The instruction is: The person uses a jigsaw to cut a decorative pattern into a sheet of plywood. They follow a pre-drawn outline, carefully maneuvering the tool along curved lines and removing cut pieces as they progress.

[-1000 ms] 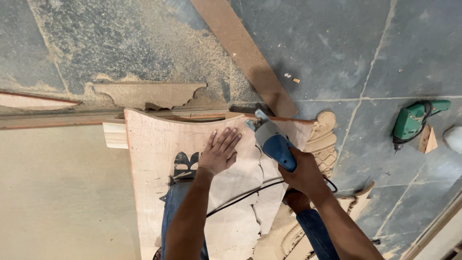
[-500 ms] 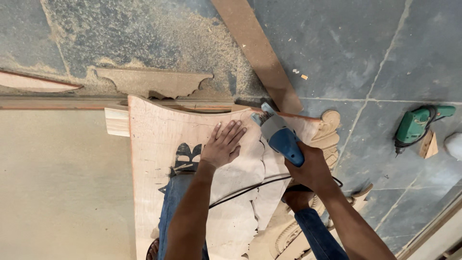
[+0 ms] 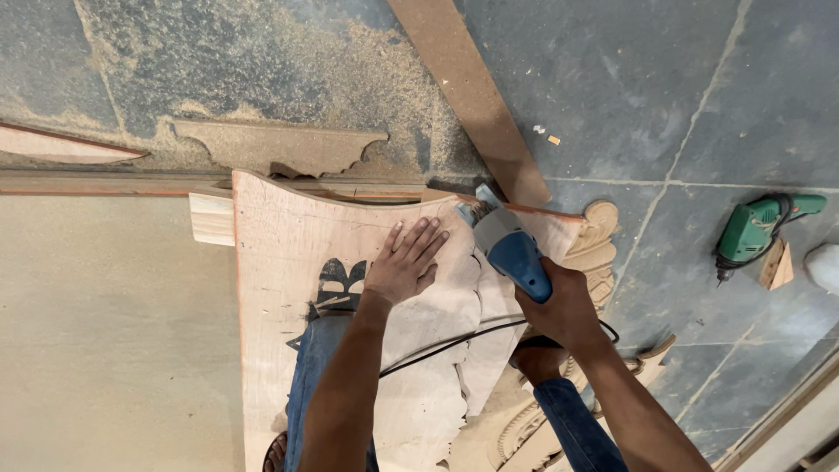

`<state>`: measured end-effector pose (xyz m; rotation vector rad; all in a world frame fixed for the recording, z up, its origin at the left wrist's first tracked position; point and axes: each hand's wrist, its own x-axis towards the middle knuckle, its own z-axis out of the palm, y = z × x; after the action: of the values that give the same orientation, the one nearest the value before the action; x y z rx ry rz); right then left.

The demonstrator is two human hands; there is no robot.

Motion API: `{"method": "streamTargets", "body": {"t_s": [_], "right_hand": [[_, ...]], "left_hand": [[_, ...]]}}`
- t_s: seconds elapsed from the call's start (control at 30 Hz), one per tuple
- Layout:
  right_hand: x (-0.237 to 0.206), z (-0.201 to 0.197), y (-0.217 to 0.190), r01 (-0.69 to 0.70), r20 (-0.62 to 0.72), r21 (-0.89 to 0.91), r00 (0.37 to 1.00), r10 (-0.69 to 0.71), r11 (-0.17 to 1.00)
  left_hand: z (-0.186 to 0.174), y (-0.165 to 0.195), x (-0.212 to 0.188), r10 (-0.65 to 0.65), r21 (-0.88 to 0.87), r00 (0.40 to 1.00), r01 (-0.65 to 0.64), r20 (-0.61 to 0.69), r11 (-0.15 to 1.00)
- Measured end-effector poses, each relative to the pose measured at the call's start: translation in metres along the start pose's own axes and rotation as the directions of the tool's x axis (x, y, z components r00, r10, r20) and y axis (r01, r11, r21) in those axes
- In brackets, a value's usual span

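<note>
Floor: grey stone tiles (image 3: 699, 96), sawdust thick at upper left | beige board (image 3: 105, 350) fills lower left | plywood panel (image 3: 280, 332) at centre, cut in a scrolled outline | long wood strip (image 3: 472, 96) slants from top centre | left hand (image 3: 404, 262) spread flat on panel | right hand (image 3: 559, 306) wrapped around blue jigsaw (image 3: 507, 245) at panel's upper right edge | green drill (image 3: 756, 229) lies at right.

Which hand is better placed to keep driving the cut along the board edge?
Right, most likely. The right hand already grips the blue power tool, whose head sits at the plywood board edge. The left hand lies flat on the board, fingers spread, pressing it down.
</note>
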<state>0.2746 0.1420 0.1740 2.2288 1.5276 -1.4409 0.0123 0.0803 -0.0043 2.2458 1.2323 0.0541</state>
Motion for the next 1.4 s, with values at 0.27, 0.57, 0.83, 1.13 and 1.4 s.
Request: {"method": "streamTargets", "body": {"t_s": [0.27, 0.57, 0.83, 1.13, 1.4], "right_hand": [[0.002, -0.002, -0.005, 0.002, 0.000, -0.004, 1.000, -0.002, 1.000], [0.007, -0.008, -0.011, 0.056, 0.014, -0.020, 0.998, -0.056, 0.998], [0.010, -0.014, -0.017, 0.011, 0.062, -0.012, 0.998, -0.010, 1.000], [0.013, -0.016, -0.014, 0.049, 0.065, -0.053, 0.997, -0.045, 0.997], [0.013, -0.015, -0.011, 0.052, 0.062, -0.064, 0.997, -0.048, 0.997]], "left_hand": [[0.000, 0.000, 0.000, -0.002, -0.020, 1.000, 0.001, -0.013, 1.000], [0.003, -0.001, -0.002, 0.003, 0.010, 1.000, -0.003, -0.005, 1.000], [0.002, -0.003, -0.003, 0.007, 0.003, 1.000, -0.007, -0.017, 1.000], [0.001, -0.001, -0.003, 0.000, 0.000, 1.000, 0.000, -0.012, 1.000], [0.003, -0.002, -0.002, 0.005, -0.019, 1.000, -0.005, -0.007, 1.000]]}}
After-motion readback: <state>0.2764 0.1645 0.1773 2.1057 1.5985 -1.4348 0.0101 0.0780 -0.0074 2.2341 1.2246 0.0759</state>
